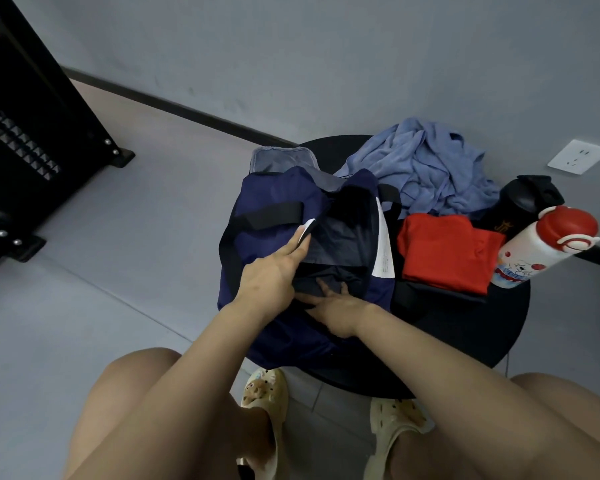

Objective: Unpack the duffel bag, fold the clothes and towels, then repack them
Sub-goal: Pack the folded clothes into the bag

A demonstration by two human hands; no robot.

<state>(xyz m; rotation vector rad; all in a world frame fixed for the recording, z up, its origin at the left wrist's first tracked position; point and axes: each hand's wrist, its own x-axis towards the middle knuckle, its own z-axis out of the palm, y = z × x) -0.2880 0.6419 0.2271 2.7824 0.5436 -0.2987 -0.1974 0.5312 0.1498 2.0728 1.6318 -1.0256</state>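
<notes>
The navy duffel bag (274, 216) is sitting open on the round black tabletop (465, 334), and the left hand (274, 275) is lying on its rim with straight fingers, likely holding the mouth wide; the right hand (340, 306) is reaching inside, its fingers flat on a dark garment (329, 278) and grasping nothing. The bag is looking slack and part-filled; a folded red garment (447, 254) and a crumpled blue towel (426, 168) are waiting just beside it.
</notes>
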